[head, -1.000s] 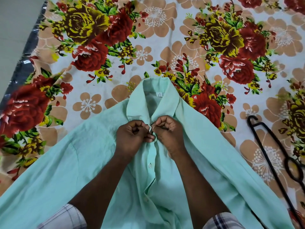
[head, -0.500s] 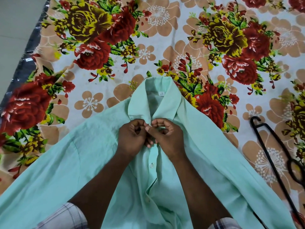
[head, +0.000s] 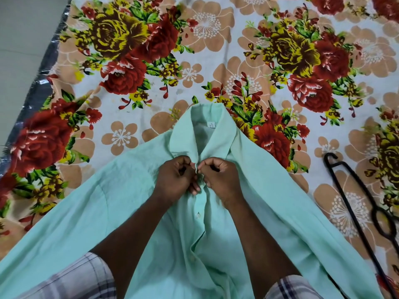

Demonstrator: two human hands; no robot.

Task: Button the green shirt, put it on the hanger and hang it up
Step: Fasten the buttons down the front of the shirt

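Observation:
A mint green shirt [head: 86, 214] lies spread on the flowered bedsheet, collar pointing away from me. My left hand [head: 174, 180] pinches the placket edge just below the collar. My right hand [head: 220, 180] pinches the opposite edge, and the fingertips of both hands meet at the top of the front opening. A white button [head: 197, 215] shows lower on the placket, closed. Further down the front gapes open. A black plastic hanger [head: 354, 190] lies flat on the sheet to the right of the shirt, apart from both hands.
The floral bedsheet [head: 205, 50] covers the whole surface beyond the collar. A grey shiny edge [head: 41, 83] runs along the left, with bare floor past it. Checked sleeves show at both forearms near the bottom.
Both hands stayed at the top of the placket. The fingertips shifted slightly, and the fabric edge now stands up between them.

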